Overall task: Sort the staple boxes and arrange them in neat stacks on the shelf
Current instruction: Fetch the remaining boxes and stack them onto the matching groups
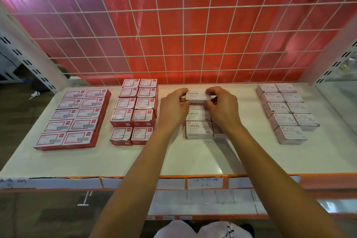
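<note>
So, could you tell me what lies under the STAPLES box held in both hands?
A sliver of another white box shows beneath the STAPLES box, between the left hand and right hand. The hands cover the rest, so contact is unclear.

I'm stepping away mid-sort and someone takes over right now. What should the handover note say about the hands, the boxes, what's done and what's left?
Hands: left hand and right hand each pinch one end of a white STAPLES box, at the back of the white group.
Shelf: flat red boxes far left, small red boxes next, pale boxes far right, each in two columns.
Done: those three groups look sorted and stacked.
Left: seat the held box squarely; the right hand hides part of the white group, so check its right column.
</note>
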The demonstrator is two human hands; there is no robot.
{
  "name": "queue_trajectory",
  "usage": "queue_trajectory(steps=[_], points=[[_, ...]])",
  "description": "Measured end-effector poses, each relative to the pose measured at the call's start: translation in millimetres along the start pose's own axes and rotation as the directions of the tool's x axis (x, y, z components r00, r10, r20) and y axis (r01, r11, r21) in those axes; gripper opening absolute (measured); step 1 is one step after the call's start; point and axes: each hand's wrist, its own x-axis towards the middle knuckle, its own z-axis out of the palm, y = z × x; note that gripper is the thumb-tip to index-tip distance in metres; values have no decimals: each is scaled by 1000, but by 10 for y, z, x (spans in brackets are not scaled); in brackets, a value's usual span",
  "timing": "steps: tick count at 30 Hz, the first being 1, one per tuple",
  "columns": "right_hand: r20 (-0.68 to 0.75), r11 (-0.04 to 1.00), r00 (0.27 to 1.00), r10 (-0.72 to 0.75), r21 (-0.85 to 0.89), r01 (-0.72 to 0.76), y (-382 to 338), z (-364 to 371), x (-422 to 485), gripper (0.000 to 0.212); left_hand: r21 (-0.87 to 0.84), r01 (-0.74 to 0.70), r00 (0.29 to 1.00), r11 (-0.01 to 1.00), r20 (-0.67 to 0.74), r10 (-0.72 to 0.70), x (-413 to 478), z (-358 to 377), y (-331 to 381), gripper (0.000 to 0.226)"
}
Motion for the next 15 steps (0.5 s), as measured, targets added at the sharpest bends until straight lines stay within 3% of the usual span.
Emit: queue_trajectory(steps=[15], points=[[15,989,999,-32,-147,33,58,111,266,20,27,56,998,998,3,-57,282,134,-114,40]])
